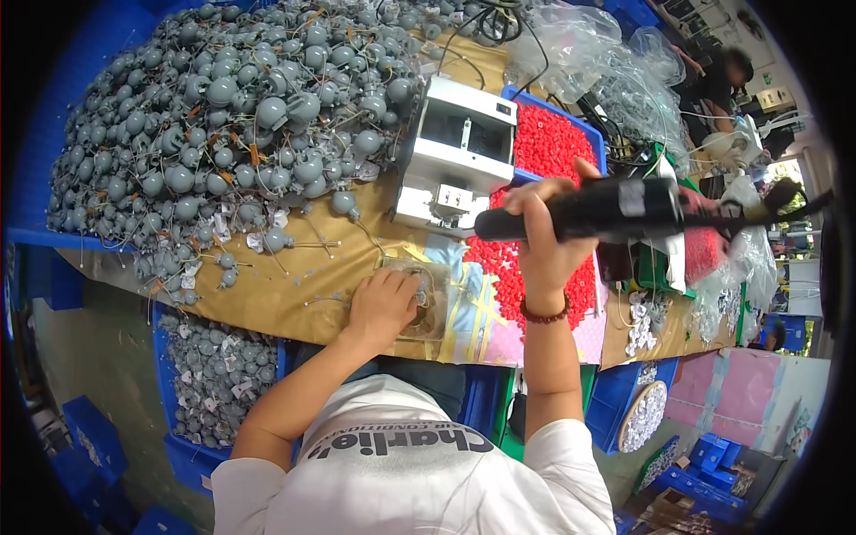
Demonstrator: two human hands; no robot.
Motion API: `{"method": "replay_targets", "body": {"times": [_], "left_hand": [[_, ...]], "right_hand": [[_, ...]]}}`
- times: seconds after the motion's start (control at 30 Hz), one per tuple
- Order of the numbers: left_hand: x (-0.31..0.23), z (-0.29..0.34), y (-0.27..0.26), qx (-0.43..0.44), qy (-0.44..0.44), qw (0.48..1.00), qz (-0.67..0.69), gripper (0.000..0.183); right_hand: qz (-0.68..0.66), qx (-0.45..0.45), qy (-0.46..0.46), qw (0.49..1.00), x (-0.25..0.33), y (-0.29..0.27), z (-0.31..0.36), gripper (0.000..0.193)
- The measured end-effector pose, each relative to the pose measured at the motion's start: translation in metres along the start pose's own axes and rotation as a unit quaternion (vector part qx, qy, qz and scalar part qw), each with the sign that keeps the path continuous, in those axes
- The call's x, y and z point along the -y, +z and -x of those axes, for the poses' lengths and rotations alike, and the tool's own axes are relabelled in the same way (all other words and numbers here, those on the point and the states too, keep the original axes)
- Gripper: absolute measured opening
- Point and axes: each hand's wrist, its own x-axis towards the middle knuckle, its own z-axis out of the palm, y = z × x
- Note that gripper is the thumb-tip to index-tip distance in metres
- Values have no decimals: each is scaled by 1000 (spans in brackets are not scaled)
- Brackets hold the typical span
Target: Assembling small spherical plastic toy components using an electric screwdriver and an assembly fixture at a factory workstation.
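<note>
My right hand (555,234) is wrapped round a black corded handheld tool (615,209), raised above the red pieces at the bench's right side. The tool lies nearly level, its cord running off to the right. Over a shallow clear plastic tray (435,321) at the front edge, my left hand (385,305) curls its fingers down. A small grey part (422,290) shows at those fingertips; most of it is hidden. Small red pieces (499,267) are spread on the bench beside the tray, with more in a blue bin (599,147) behind them.
A big heap of grey ball-shaped parts with wires (223,107) fills the back left. A white metal machine (417,192) stands at the middle back. Clear plastic bags (624,80) lie at the back right. Below the bench, a blue crate (163,357) holds more grey parts. Another person (718,85) is far right.
</note>
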Motion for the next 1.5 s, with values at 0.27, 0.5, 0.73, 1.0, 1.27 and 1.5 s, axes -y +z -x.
{"method": "replay_targets", "body": {"times": [0.27,0.5,0.73,1.0,1.27,1.5], "left_hand": [[2,0,3,7,-3,1000,8,38],[5,-1,1,-3,3,1000,15,39],[5,-1,7,-25,10,1000,8,32],[6,0,9,-17,-2,1000,14,29],[6,-2,-1,7,-12,999,41,35],[4,-3,-2,13,-22,998,49,36]], "right_hand": [[27,19,97,995,-34,35,-22,53],[107,34,246,963,-26,39,0,40],[52,64,200,976,-2,35,68,50],[62,104,167,978,-11,25,87,57],[200,257,85,941,-23,2,124,27],[183,241,142,942,-23,3,127,23]]}}
